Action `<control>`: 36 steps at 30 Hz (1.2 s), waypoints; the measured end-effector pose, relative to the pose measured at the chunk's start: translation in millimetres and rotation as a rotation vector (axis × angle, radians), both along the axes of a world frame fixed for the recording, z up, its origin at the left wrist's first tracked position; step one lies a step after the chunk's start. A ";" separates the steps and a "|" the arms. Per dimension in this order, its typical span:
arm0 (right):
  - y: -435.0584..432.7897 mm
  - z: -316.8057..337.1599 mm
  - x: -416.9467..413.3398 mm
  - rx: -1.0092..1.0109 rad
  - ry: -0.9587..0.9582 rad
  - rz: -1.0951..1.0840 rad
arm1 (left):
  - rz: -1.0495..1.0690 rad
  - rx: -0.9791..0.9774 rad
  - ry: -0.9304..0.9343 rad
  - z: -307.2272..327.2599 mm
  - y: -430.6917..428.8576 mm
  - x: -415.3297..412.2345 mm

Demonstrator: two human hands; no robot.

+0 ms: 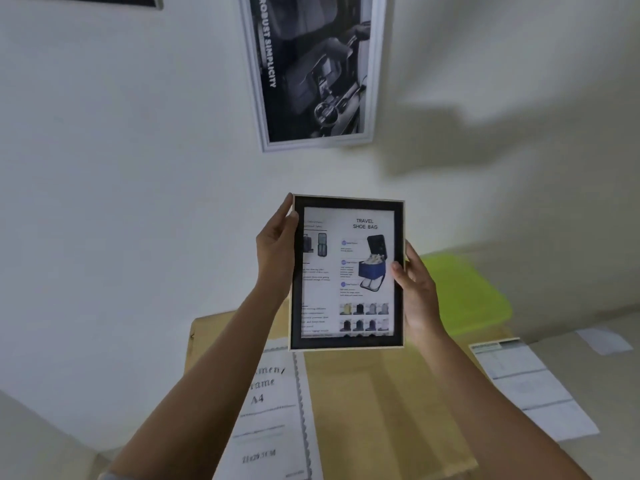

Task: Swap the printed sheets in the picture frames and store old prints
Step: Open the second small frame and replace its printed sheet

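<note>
Gripping the picture frame [347,271] upright, long axis vertical, print facing near: left hand [275,251] and right hand [417,292], fingers clamped on its side edges.

The person's two slim arms are uncovered from the elbow down to the left hand [277,244] and the right hand [417,292], both with long, slender fingers [286,208], and a pale grey-blue sleeve [110,475] edge shows on the left upper arm.
</note>
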State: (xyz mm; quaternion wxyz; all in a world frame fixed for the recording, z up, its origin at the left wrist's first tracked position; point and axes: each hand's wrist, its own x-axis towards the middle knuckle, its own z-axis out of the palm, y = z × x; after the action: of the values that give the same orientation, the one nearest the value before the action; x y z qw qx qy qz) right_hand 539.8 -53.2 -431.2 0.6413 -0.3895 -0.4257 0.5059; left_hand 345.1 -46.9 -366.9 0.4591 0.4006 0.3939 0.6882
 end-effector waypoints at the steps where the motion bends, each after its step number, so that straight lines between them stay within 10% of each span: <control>1: 7.7 8.1 12.0 0.011 0.012 -0.021 | -0.013 0.013 0.015 4.6 7.7 11.4; 17: 181.6 253.6 226.9 0.469 0.016 -0.137 | -0.077 0.441 0.399 182.1 153.7 218.4; 36: 321.0 436.0 193.5 0.764 0.035 -0.034 | 0.385 0.544 0.633 382.8 244.2 197.4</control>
State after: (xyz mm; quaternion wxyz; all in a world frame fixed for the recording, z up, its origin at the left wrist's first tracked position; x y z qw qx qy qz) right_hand 733.3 267.9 4.8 0.7557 -0.1206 -0.5661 0.3064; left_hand 542.6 197.3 15.9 0.0582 0.6166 0.3868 0.6832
